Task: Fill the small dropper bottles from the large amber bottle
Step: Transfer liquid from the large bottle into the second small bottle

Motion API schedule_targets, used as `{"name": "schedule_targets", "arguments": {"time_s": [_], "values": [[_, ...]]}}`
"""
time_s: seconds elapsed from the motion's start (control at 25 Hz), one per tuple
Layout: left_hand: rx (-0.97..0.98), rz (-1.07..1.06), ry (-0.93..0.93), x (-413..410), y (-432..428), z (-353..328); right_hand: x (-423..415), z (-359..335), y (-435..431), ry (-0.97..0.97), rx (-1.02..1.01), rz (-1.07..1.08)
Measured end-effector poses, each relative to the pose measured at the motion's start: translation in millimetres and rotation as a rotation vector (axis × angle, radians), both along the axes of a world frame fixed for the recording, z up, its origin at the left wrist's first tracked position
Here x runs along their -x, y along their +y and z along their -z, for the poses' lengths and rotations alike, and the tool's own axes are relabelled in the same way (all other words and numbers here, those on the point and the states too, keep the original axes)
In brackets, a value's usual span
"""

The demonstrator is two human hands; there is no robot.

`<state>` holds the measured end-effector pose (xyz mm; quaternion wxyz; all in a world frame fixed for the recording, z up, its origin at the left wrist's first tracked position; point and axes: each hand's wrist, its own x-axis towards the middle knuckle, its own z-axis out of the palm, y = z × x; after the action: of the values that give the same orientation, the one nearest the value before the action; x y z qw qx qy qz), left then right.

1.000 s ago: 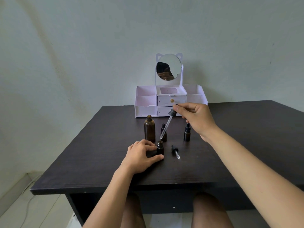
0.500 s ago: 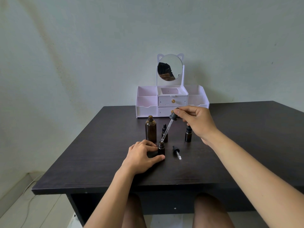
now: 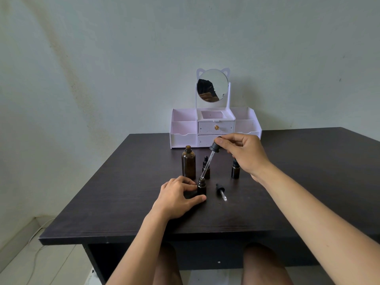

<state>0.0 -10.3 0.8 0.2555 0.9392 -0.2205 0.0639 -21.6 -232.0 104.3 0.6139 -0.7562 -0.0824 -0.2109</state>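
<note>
The large amber bottle (image 3: pixel 188 162) stands uncapped on the dark table (image 3: pixel 308 182). My left hand (image 3: pixel 176 197) grips an open small dropper bottle (image 3: pixel 201 188) just in front of it. My right hand (image 3: pixel 242 154) pinches the black bulb of a long glass dropper (image 3: pixel 208 161), tilted, with its tip at the mouth of that small bottle. A capped small bottle (image 3: pixel 206 168) stands behind the dropper. Another capped small bottle (image 3: pixel 235 170) is partly hidden by my right hand. A loose small dropper cap (image 3: pixel 221 191) lies on the table to the right.
A white organiser (image 3: pixel 214 128) with drawers and a round cat-eared mirror (image 3: pixel 212 87) stands at the table's far edge against the wall. My knees show under the near table edge. A cable runs along the floor at the left.
My right hand has lowered the long dropper, so its tip has come down to the mouth of the small bottle. My left hand has stayed on that bottle.
</note>
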Motion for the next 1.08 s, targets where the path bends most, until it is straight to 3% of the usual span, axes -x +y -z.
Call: {"name": "schedule_targets", "arguments": {"time_s": [0.4, 0.68, 0.88, 1.08], "values": [[-0.014, 0.003, 0.016, 1, 0, -1, -1, 0, 0, -0.028, 0.076, 0.011], [0.008, 0.014, 0.014, 4, 0, -2, -4, -13, -4, -0.032, -0.005, 0.027], [0.064, 0.061, 0.234, 0, 13, -25, -8, -31, -6, -0.084, 0.009, 0.009], [0.182, -0.24, 0.151, -29, 24, -25, -21, -45, -4, -0.136, -0.005, 0.021]]}}
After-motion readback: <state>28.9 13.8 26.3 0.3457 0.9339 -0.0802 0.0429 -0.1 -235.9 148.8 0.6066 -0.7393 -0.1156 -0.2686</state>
